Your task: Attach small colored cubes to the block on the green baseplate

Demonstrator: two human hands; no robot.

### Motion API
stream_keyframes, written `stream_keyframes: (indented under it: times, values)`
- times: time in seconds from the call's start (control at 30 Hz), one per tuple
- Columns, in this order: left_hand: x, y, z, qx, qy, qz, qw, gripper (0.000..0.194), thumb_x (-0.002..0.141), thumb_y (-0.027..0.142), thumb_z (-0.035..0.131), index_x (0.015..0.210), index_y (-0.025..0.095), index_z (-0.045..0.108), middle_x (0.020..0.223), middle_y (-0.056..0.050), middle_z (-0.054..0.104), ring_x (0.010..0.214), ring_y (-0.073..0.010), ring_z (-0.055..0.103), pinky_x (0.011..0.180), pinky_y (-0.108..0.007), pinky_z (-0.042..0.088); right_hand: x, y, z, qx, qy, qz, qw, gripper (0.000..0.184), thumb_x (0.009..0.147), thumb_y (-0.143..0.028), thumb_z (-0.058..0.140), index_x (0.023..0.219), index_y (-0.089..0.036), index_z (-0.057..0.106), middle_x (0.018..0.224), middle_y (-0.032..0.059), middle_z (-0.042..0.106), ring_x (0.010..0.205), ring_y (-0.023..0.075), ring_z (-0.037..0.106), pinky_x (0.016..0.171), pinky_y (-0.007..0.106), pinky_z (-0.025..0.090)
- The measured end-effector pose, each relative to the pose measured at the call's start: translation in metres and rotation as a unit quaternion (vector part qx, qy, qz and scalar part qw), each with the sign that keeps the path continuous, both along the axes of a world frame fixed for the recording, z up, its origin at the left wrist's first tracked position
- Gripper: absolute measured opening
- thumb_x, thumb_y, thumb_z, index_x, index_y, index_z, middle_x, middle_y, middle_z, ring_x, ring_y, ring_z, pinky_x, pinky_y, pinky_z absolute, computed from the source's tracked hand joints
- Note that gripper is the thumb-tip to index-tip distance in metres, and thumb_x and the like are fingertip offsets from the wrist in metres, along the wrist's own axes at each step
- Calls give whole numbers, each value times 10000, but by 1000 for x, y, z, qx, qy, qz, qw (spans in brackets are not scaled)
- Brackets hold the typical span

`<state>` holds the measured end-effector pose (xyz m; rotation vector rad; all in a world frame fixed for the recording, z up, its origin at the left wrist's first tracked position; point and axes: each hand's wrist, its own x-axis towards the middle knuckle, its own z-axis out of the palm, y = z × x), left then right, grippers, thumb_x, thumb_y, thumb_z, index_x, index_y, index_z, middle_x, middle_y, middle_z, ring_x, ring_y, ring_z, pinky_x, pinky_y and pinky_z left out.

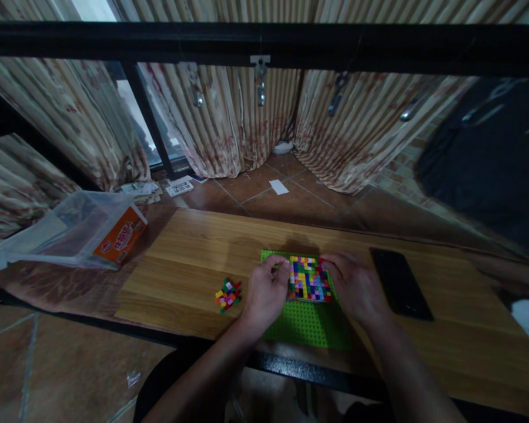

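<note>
A green baseplate (306,326) lies on the wooden table (194,258) near its front edge. A patch of small multicoloured bricks (309,278) covers the plate's far part. My left hand (267,291) rests at the patch's left edge, fingers curled and pinched at its upper left corner; what they pinch is too small to see. My right hand (357,285) lies at the patch's right edge, fingers bent against the bricks. A small heap of loose coloured bricks (228,294) sits on the table left of my left hand.
A black phone (401,284) lies flat on the table right of my right hand. A clear plastic bag with an orange box (119,235) rests at the table's far left. Papers (278,187) lie on the tiled floor before striped curtains. A black bar (264,44) crosses overhead.
</note>
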<state>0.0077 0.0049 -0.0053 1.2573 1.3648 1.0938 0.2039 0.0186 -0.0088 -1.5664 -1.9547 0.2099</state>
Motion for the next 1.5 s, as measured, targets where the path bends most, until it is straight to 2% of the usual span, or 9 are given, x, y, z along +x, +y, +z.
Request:
stream_keyframes:
  times: [0.3,0.53,0.93,1.03,1.33,1.4,1.5]
  values:
    - [-1,-2,6,-3,63,-31,998,243,946,351,510,1010,197,687,822,-17,717,752,-172,679,647,-252,489,-1,5,-4,3,-50,21,999,327,967,-282,427,969,-190,741,980,102,720,933,268,649,877,420,525]
    - [0,-4,11,-5,113,-37,993,247,957,337,491,1031,199,682,896,-24,743,791,-174,685,692,-263,492,-1,6,-2,-5,-4,38,999,341,958,-312,432,955,-195,752,987,101,720,937,258,656,887,407,525]
    - [1,-6,10,20,150,-45,987,237,957,323,486,1014,200,680,886,-26,733,760,-167,669,686,-262,485,0,13,0,-72,86,8,994,258,854,-343,539,845,-221,766,900,76,745,851,246,692,813,398,531]
    - [2,-6,9,19,154,-43,987,237,958,335,493,1038,208,676,828,-14,722,704,-159,656,657,-256,474,0,14,0,-87,89,-3,992,241,832,-340,557,847,-231,772,913,70,760,849,247,699,818,400,532]
    - [0,-3,1,27,157,-37,987,263,956,303,497,1093,201,695,850,-35,726,723,-170,658,654,-260,479,-1,11,-1,-130,133,-40,982,243,821,-358,596,913,-237,785,961,67,782,877,252,720,840,411,545]
    - [0,-2,1,22,147,-35,988,267,955,295,494,1097,194,697,843,-40,725,722,-172,660,645,-258,480,-3,7,-1,-123,142,-50,981,266,839,-372,594,967,-233,781,988,71,778,884,252,720,847,421,550]
    - [0,-1,0,17,125,-26,992,265,948,291,502,1095,188,697,854,-48,728,733,-176,667,645,-258,490,-9,-1,3,-55,150,-50,986,267,878,-377,592,1019,-232,767,1033,74,760,932,245,712,874,418,549]
